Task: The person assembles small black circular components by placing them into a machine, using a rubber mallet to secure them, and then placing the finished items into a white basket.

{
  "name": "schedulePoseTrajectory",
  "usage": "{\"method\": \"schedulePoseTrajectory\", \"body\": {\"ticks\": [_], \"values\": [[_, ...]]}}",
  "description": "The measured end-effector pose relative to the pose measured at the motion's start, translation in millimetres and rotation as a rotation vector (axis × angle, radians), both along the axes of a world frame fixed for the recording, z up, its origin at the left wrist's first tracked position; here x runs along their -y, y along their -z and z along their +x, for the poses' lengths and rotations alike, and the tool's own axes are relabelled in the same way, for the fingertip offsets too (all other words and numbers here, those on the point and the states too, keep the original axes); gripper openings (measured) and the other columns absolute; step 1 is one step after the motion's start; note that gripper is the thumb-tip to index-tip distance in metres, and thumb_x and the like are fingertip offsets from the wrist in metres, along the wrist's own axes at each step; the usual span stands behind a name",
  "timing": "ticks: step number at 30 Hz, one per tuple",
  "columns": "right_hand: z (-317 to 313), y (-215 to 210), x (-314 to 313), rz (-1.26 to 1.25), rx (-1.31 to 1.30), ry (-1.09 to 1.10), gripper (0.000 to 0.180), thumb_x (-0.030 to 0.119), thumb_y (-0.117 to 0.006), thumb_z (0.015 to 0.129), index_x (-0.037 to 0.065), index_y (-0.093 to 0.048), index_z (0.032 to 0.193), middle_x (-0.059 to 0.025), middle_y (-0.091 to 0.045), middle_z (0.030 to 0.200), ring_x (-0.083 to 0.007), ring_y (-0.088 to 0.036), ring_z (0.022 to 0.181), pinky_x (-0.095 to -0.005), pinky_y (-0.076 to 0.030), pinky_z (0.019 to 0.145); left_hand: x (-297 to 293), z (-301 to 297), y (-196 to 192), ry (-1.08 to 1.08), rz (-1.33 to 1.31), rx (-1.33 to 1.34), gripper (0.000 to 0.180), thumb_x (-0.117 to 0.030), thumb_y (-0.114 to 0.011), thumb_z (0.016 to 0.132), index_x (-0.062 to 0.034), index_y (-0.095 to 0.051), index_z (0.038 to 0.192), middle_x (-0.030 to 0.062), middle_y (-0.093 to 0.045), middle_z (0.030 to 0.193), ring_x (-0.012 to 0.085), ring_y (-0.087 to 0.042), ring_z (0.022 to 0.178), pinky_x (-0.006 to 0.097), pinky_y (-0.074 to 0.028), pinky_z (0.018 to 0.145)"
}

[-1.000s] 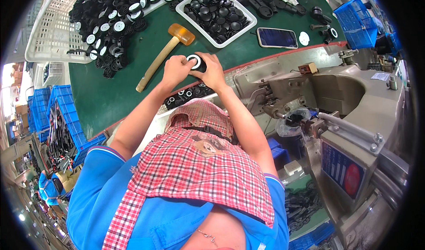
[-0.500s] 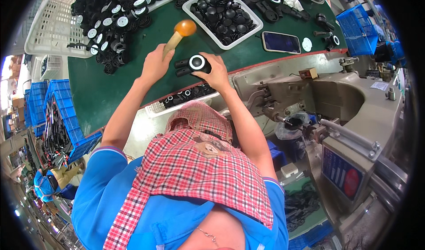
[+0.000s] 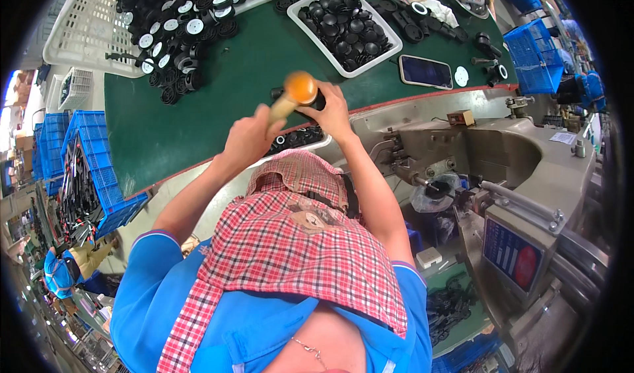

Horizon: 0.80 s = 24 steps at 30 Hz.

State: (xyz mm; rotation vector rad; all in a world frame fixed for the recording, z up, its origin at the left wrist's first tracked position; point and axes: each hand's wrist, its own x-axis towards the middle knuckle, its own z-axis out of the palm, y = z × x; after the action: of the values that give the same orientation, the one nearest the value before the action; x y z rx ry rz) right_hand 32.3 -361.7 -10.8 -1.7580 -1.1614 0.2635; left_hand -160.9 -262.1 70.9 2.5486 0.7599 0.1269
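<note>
My left hand point(image 3: 247, 136) is closed around the pale handle of a mallet with a rounded orange head point(image 3: 301, 88). That head sits over a black plastic part point(image 3: 320, 101) and hides most of it; whether they touch I cannot tell. My right hand point(image 3: 334, 115) grips the part from its right side at the table's near edge. Beyond them stands a white tray point(image 3: 390, 50) of round black caps. A heap of black wheel-like parts point(image 3: 188, 39), some with white discs, lies at the far left.
On the green table point(image 3: 257, 49) a phone point(image 3: 426, 72) and a white disc point(image 3: 461, 76) lie to the right. A large machine point(image 3: 561, 142) stands at my right. A white bin of black parts point(image 3: 300, 138) sits below the table edge. Blue crates point(image 3: 99, 162) are at the left.
The mallet has come down and to the right, onto or just above the black part, whose white ring is now covered. My left hand moved nearer to me.
</note>
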Motion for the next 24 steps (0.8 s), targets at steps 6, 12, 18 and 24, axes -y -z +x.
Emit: {"method": "schedulePoseTrajectory", "body": {"ticks": [6, 12, 18, 24], "values": [[3.2, -6.5, 1.9, -0.039, -0.082, 0.041, 0.061, 0.020, -0.087, 0.061, 0.004, -0.063, 0.115, -0.0121, -0.065, 0.108, -0.0299, -0.060, 0.098, -0.0387, -0.048, 0.088, -41.8, 23.4, 7.3, -0.109, 0.017, 0.082, 0.036, -0.039, -0.059, 0.094, -0.0037, -0.050, 0.095, 0.0222, -0.064, 0.072, 0.0443, -0.063, 0.066, 0.052, -0.048, 0.055], [-9.8, -20.0, 79.6, -0.446, -0.689, -0.234, 0.059, 0.035, -0.083, 0.070, -0.001, -0.066, 0.113, -0.0031, -0.063, 0.082, -0.0104, -0.056, 0.072, -0.0259, -0.046, 0.066, -92.8, 38.9, 71.9, -0.098, 0.343, 0.067, 0.033, -0.037, -0.057, 0.095, -0.0057, -0.054, 0.105, 0.0158, -0.060, 0.098, 0.0365, -0.063, 0.087, 0.048, -0.054, 0.068], [-78.8, 93.1, 105.6, -0.577, -0.869, 0.093, 0.047, 0.051, -0.074, 0.078, 0.004, -0.074, 0.081, -0.0050, -0.068, 0.067, -0.0113, -0.062, 0.061, -0.0302, -0.049, 0.056, -89.0, 58.1, 65.0, -0.103, 0.299, -0.001, 0.033, -0.038, -0.054, 0.096, -0.0070, -0.061, 0.104, 0.0198, -0.064, 0.099, 0.0404, -0.063, 0.091, 0.051, -0.050, 0.075], [-98.3, 27.2, 129.8, -0.341, -0.595, -0.013, 0.061, 0.044, -0.068, 0.086, 0.000, -0.058, 0.126, -0.0161, -0.071, 0.101, -0.0267, -0.068, 0.093, -0.0354, -0.052, 0.084, -115.5, 47.4, 88.3, 0.070, 0.637, 0.205, 0.052, -0.042, -0.062, 0.092, -0.0029, -0.056, 0.125, 0.0239, -0.058, 0.112, 0.0398, -0.055, 0.102, 0.048, -0.049, 0.082]]}}
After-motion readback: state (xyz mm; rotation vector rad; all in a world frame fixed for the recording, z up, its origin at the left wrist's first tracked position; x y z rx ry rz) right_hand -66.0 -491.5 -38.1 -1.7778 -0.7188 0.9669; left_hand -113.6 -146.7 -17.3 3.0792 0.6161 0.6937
